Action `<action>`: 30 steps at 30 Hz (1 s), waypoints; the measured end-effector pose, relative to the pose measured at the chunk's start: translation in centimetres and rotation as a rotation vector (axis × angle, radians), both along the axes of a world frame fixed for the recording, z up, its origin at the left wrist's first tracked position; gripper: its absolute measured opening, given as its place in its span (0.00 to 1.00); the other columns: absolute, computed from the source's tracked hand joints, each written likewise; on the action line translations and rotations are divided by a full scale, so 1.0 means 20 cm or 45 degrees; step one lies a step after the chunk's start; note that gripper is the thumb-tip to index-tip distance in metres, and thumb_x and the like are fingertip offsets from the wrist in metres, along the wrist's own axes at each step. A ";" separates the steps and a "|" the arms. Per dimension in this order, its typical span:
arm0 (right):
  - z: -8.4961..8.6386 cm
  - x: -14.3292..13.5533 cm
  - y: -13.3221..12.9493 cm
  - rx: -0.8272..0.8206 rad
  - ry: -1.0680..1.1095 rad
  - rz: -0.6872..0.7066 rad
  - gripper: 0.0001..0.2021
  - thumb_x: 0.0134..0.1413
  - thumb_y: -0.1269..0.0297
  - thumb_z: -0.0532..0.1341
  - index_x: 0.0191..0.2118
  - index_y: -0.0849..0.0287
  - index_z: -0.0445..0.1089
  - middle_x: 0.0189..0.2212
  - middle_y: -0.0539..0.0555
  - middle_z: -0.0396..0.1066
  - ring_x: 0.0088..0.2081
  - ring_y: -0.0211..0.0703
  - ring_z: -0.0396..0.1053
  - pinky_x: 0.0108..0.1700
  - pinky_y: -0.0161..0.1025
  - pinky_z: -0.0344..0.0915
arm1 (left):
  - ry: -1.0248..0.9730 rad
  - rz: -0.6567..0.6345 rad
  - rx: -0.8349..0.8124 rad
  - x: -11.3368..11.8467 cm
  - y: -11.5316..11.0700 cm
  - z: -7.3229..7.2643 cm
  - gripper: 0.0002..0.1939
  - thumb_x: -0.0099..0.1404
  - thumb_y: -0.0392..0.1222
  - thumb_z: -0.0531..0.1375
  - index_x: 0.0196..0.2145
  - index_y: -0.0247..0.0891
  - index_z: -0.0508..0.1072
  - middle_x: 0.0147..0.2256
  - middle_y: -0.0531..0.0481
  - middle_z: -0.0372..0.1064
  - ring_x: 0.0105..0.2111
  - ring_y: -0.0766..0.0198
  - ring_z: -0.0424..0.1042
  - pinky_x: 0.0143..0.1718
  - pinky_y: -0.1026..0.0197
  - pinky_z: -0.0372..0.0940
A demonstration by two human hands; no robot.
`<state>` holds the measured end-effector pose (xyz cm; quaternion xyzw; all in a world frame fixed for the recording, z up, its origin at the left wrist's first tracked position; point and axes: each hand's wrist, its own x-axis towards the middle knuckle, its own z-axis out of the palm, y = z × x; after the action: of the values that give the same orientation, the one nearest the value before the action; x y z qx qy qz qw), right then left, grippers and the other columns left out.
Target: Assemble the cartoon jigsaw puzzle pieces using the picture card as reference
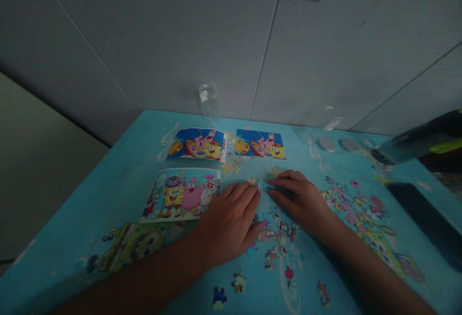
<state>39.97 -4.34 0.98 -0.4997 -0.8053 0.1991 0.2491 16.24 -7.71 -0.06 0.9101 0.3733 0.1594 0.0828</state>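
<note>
My left hand (233, 218) lies palm down on the blue table cover, its fingers close together beside a few light-blue puzzle pieces (263, 186) and its thumb held apart. On the other side of those pieces is my right hand (301, 197), thumb and fingers spread, the fingertips touching or nearly touching them. Loose puzzle pieces (279, 230) are scattered between and below both hands. A printed picture card (186, 194) with cartoon figures lies left of my left hand. Farther back are a second card (198, 144) and a matching dark-blue picture (260, 144).
A clear container (209, 103) stands by the wall, and another (332, 117) is farther right. Two round lids (327, 144) lie near it. More pieces (352, 206) are heaped at right, beside a dark flat object (426, 221). A bottle-like object (415, 137) is at the right edge.
</note>
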 end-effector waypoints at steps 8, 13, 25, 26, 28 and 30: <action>-0.01 -0.03 0.00 0.041 -0.037 -0.040 0.10 0.61 0.66 0.66 0.48 0.53 0.79 0.43 0.56 0.73 0.47 0.49 0.70 0.52 0.50 0.69 | -0.020 0.011 -0.026 0.00 0.00 0.01 0.27 0.74 0.51 0.53 0.62 0.30 0.64 0.60 0.36 0.64 0.61 0.45 0.62 0.62 0.40 0.61; -0.02 -0.05 0.01 0.055 -0.058 -0.053 0.10 0.61 0.65 0.66 0.48 0.53 0.79 0.43 0.57 0.73 0.46 0.50 0.70 0.52 0.51 0.69 | -0.031 0.009 0.001 0.00 0.00 0.01 0.27 0.73 0.50 0.54 0.62 0.31 0.64 0.62 0.36 0.63 0.62 0.45 0.61 0.64 0.41 0.60; 0.05 0.13 0.03 0.009 -0.109 -0.066 0.14 0.61 0.60 0.66 0.52 0.52 0.77 0.48 0.57 0.73 0.50 0.51 0.71 0.55 0.52 0.69 | -0.036 -0.027 -0.046 0.01 0.02 0.02 0.28 0.75 0.53 0.51 0.65 0.34 0.61 0.61 0.37 0.62 0.62 0.45 0.61 0.64 0.38 0.59; 0.05 0.13 0.03 0.010 -0.126 -0.063 0.15 0.61 0.59 0.66 0.52 0.52 0.77 0.48 0.57 0.73 0.50 0.52 0.70 0.55 0.53 0.69 | -0.039 -0.026 -0.046 0.01 0.02 0.02 0.28 0.74 0.53 0.52 0.65 0.34 0.62 0.61 0.38 0.63 0.62 0.45 0.61 0.63 0.38 0.59; 0.04 0.13 0.03 0.025 -0.159 -0.047 0.16 0.61 0.60 0.67 0.53 0.53 0.77 0.49 0.58 0.73 0.50 0.52 0.70 0.55 0.54 0.69 | -0.031 -0.023 -0.041 0.02 0.03 0.03 0.27 0.74 0.53 0.52 0.64 0.34 0.62 0.60 0.38 0.63 0.61 0.45 0.61 0.63 0.38 0.59; 0.04 0.12 0.03 0.040 -0.181 -0.027 0.16 0.61 0.61 0.66 0.54 0.52 0.77 0.48 0.58 0.73 0.49 0.53 0.71 0.54 0.55 0.69 | -0.016 -0.013 -0.036 0.03 0.03 0.03 0.27 0.75 0.53 0.51 0.64 0.34 0.63 0.61 0.38 0.62 0.62 0.45 0.61 0.63 0.38 0.59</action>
<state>42.27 -3.84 1.70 -0.5171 -0.8187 0.1479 0.2011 16.76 -7.18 0.50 0.9098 0.3704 0.1593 0.0986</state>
